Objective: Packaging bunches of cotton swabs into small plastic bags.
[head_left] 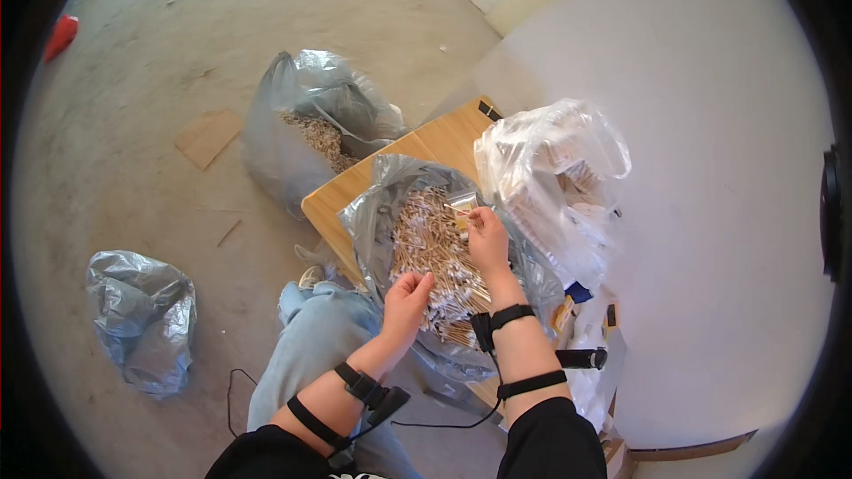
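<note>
Although I couldn't tell whether my left hand [406, 303] held anything, my right hand's [485, 238] grip pinched a small clear packet [461, 202] over the cotton swabs [426, 244], heaped in the grey bag [366, 217] on the tabletop [444, 142].

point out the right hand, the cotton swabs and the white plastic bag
Right hand [488, 240], head view: back of the hand
Cotton swabs [426, 244], head view: middle of the heap
White plastic bag [536, 168], head view: film near its middle
</note>
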A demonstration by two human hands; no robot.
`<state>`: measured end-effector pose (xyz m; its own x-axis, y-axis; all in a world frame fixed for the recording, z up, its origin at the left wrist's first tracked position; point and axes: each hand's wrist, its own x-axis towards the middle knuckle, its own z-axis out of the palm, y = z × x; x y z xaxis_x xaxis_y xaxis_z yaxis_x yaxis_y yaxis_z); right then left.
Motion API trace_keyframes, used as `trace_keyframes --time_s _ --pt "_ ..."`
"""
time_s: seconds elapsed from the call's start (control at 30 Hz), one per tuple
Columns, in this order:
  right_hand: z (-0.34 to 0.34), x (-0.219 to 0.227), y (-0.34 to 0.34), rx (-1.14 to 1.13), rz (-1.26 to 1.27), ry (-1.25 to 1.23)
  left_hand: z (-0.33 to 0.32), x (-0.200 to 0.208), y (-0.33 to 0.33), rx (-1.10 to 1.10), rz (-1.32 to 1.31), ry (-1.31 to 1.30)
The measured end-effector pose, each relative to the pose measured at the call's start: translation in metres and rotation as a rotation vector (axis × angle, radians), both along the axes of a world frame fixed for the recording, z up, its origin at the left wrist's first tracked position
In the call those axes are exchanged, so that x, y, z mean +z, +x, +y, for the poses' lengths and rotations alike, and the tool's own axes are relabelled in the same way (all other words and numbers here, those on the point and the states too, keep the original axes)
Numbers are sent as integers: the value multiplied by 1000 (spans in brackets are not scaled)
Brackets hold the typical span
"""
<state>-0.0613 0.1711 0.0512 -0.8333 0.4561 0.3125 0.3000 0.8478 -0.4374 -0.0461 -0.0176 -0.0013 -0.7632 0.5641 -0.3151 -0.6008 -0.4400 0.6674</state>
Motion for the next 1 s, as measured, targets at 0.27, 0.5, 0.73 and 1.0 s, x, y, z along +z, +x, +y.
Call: trace_keyframes --time_s 0.27,0.5,0.73,1.0 --pt "-26 22 95 -265 51 -93 5 -17 18 -117 175 -64" --pt "-83 4 197 -259 426 -942 -2 3 41 -406 351 -28" --pt "-112 -4 271 -309 494 -1130 -8 -3 63 -1215 438 37" --pt "-151 -12 259 -419 260 -595 -10 0 81 -1059 444 63"
